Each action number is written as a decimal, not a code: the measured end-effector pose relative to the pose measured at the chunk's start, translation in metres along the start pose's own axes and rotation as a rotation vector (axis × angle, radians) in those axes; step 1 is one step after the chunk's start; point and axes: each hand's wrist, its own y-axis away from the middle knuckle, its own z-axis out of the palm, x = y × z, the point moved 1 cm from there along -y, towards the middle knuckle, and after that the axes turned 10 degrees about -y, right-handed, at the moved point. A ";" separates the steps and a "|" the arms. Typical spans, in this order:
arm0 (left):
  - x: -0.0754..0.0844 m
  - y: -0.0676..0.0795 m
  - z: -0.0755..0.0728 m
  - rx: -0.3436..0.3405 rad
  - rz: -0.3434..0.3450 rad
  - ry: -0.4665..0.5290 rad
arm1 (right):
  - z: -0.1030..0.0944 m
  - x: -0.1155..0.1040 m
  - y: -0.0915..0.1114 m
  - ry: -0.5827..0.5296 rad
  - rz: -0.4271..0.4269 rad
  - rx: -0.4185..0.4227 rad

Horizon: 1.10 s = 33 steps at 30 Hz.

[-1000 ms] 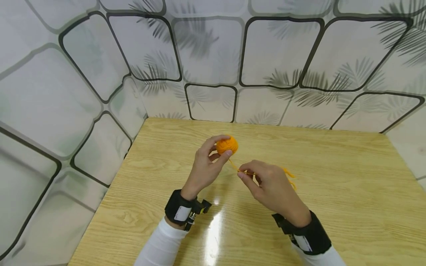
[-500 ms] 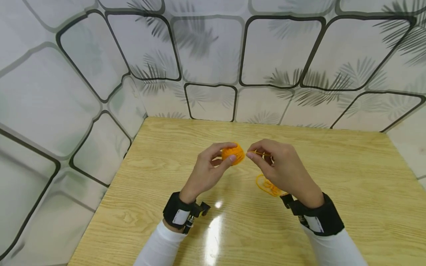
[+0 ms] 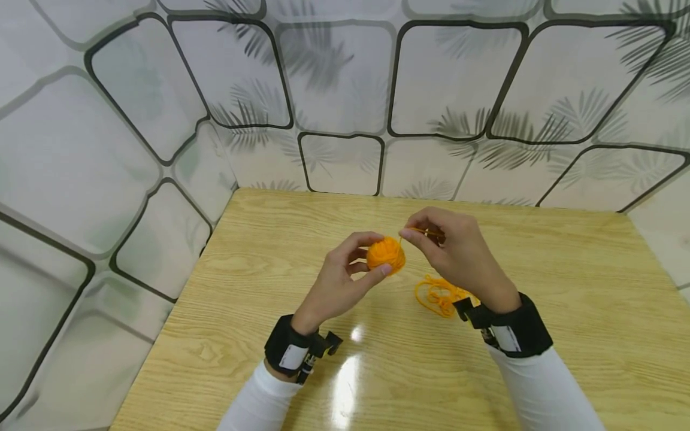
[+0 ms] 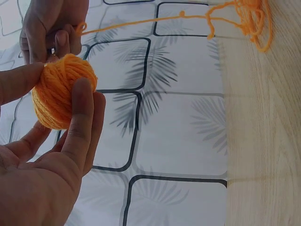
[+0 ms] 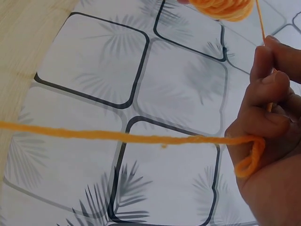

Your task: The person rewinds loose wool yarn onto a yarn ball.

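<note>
An orange ball of yarn [image 3: 386,255] is held above the table by my left hand [image 3: 345,281], thumb on its near side and fingers on the far side. My right hand [image 3: 450,248] pinches the yarn strand [image 5: 261,21] between thumb and forefinger, just up and right of the ball. A short taut length runs from the ball to those fingertips. Past the pinch, the strand passes through the curled fingers and leaves the palm with a small loop [image 5: 249,162]. In the left wrist view it stretches away to a loose tangle of yarn [image 4: 254,21] on the table.
The loose yarn pile [image 3: 439,297] lies on the wooden table [image 3: 259,257], partly hidden under my right wrist. Patterned wall covering [image 3: 345,78] rises behind the table and along its left side. Black straps with small cameras [image 3: 293,350] sit on both wrists.
My right hand has moved up and away from me with the strand, uncovering more of the loose yarn. The left hand has shifted slightly right and nearer, turning the ball.
</note>
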 end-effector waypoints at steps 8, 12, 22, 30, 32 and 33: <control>0.002 0.000 0.000 0.002 -0.004 0.034 | 0.001 0.003 -0.003 -0.035 0.011 -0.018; 0.004 0.000 0.001 -0.006 0.006 0.065 | 0.001 0.005 -0.006 -0.077 0.035 -0.037; 0.009 0.001 0.004 -0.026 0.100 0.165 | 0.005 0.013 -0.010 -0.200 0.162 -0.066; 0.013 0.003 0.006 -0.026 0.142 0.197 | 0.015 0.017 -0.007 -0.279 0.263 -0.081; 0.014 0.004 0.006 -0.025 0.156 0.201 | 0.017 0.018 -0.006 -0.291 0.289 -0.081; 0.014 0.004 0.006 -0.025 0.160 0.204 | 0.018 0.019 -0.006 -0.298 0.300 -0.080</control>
